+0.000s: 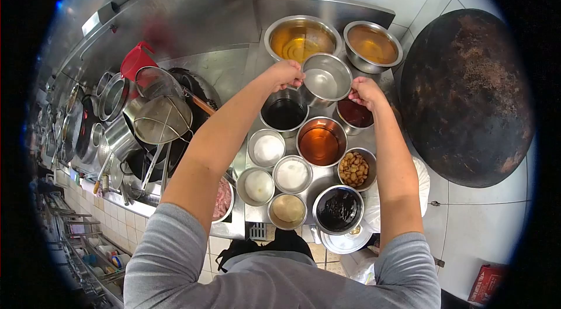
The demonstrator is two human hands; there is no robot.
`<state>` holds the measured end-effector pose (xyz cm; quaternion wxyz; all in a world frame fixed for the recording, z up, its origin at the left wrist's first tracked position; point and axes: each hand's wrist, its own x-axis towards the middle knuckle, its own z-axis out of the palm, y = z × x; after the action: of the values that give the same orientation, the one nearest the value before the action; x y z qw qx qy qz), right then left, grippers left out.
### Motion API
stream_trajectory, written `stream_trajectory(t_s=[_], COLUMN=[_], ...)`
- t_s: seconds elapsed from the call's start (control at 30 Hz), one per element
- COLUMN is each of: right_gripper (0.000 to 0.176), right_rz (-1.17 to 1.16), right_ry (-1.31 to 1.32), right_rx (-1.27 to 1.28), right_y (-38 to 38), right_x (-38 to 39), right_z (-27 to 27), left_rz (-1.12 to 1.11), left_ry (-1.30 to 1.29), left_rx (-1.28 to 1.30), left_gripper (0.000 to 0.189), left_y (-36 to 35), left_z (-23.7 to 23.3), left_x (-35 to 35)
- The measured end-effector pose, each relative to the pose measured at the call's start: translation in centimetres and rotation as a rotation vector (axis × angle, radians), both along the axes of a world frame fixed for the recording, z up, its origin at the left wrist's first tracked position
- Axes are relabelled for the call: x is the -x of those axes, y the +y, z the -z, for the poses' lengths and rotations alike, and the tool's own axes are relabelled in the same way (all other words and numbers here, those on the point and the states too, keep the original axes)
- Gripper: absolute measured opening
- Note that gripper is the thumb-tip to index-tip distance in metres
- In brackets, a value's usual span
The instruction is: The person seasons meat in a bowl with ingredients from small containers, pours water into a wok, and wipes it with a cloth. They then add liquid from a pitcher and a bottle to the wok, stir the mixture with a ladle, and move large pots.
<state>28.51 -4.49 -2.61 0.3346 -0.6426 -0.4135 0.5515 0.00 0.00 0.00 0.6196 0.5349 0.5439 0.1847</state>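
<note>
My left hand (286, 74) pinches the left rim of a round steel pot (314, 63) holding a clear liquid. On the opposite side, my right hand (366, 93) has its fingers closed on the rim. The pot overlaps two pots below it in this view: one with black liquid (285, 129) on the left, one with dark red liquid (355, 131) on the right. Behind it stand a wide basin of yellow oil (272, 46) and a smaller oil bowl (353, 59). Nearer my body is a pot of amber liquid (321, 122).
Bowls of white powder (267, 148), tan powder (287, 208), brown chunks (354, 169) and dark paste (338, 209) crowd the counter. A large blackened wok (467, 99) stands at right. Strainers (162, 119), a red plastic scoop (134, 62) and raw meat (222, 201) are at left.
</note>
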Motion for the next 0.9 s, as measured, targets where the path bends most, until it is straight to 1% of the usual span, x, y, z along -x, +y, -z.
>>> stream_trajectory(t_s=[0.07, 0.17, 0.27, 0.37, 0.47, 0.63, 0.7, 0.77, 0.8, 0.83, 0.87, 0.9], right_gripper=[0.008, 0.006, 0.007, 0.008, 0.006, 0.005, 0.006, 0.008, 0.008, 0.008, 0.019, 0.019], right_rz=[0.019, -0.008, -0.001, 0.007, -0.048, -0.046, -0.024, -0.02, -0.035, -0.05, 0.0, 0.003], right_ry=[-0.013, -0.067, -0.065, -0.085, -0.13, -0.2, -0.203, -0.213, -0.248, -0.283, -0.347, -0.348], right_rx=[-0.008, 0.014, 0.017, 0.011, 0.068, 0.089, 0.098, 0.104, 0.074, 0.043, -0.018, -0.017], right_y=[-0.1, 0.0, -0.1, -0.5, 0.0, 0.0, -0.4, -0.6, -0.6, -0.5, -0.4, 0.0], right_x=[-0.2, -0.8, -1.1, -0.9, -1.2, -0.5, 0.0, 0.2, 0.1, 0.0, 0.1, 0.1], right_z=[-0.3, -0.9, -0.5, -0.5, 0.6, 2.3, 2.7, 3.1, 3.7, 4.4, 5.1, 5.5], left_rz=[0.009, 0.024, 0.054, 0.039, 0.037, 0.0, -0.015, 0.015, 0.02, 0.023, 0.024, 0.028], left_ry=[0.03, 0.051, 0.096, 0.114, 0.095, 0.112, 0.129, 0.15, 0.148, 0.208, 0.268, 0.266], left_rx=[-0.052, -0.058, -0.072, -0.067, -0.059, -0.067, -0.084, -0.138, -0.135, -0.188, -0.241, -0.24], left_gripper=[0.014, 0.014, 0.014, 0.014, 0.011, 0.009, 0.009, 0.013, 0.013, 0.016, 0.019, 0.019], left_y=[-0.5, -0.6, -0.6, -1.1, -0.8, -0.6, 0.0, 0.8, 0.8, 0.9, 0.9, 1.3], left_z=[-0.6, -0.9, -0.4, 0.2, 1.8, 4.0, 5.5, 7.1, 7.4, 7.7, 7.9, 8.6], left_x=[-0.4, -1.2, -1.6, -1.7, -1.5, -1.4, -1.4, -1.3, -1.4, -1.6, -1.7, -1.7])
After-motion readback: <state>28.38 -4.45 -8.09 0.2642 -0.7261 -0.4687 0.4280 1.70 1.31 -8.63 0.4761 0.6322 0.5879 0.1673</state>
